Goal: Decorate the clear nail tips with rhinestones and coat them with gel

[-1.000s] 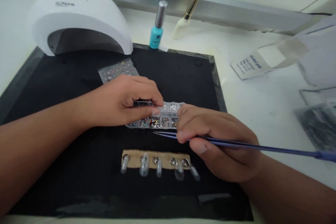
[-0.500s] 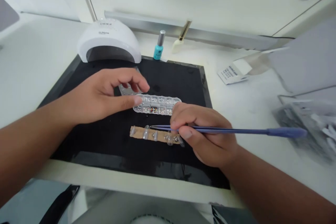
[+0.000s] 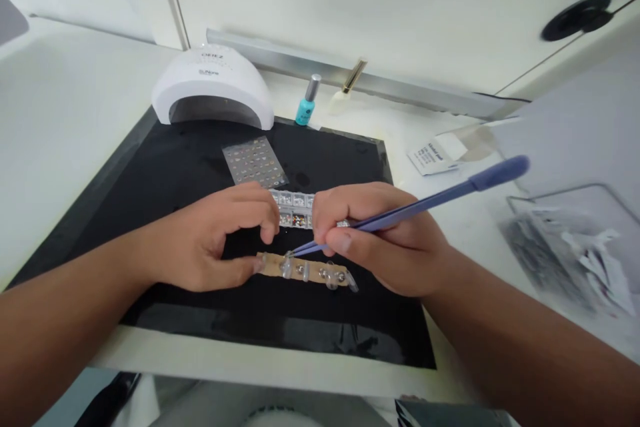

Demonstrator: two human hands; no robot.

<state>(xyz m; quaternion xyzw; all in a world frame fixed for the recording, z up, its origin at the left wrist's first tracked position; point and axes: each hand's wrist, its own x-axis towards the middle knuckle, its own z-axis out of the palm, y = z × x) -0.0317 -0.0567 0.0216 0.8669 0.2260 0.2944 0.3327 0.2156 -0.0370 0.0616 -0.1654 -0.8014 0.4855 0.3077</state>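
My right hand (image 3: 383,233) is closed around blue tweezers (image 3: 400,215), whose tips meet the upper end of a clear nail tip (image 3: 287,267). That nail tip is one of several set across a tan strip (image 3: 273,264) on the black mat (image 3: 200,307). My left hand (image 3: 215,237) has its thumb against the strip's left end, with the curled fingers apart from the thumb. Behind both hands lies a clear divided case (image 3: 299,200) of small rhinestones, its two ends covered by the hands. Whether the tweezers pinch a stone is too small to tell.
A white nail lamp (image 3: 213,83) stands at the back left. A sheet of small decals (image 3: 255,161) lies beyond my left hand. At the back are a turquoise polish bottle (image 3: 305,107) and a gold-capped bottle (image 3: 343,99); to the right, a white box (image 3: 433,155) and plastic packets (image 3: 565,247).
My left hand has come down from the rhinestone case to the left end of the strip. The tweezers now slope more steeply, their tips on the nail tip. The camera view has shifted slightly.
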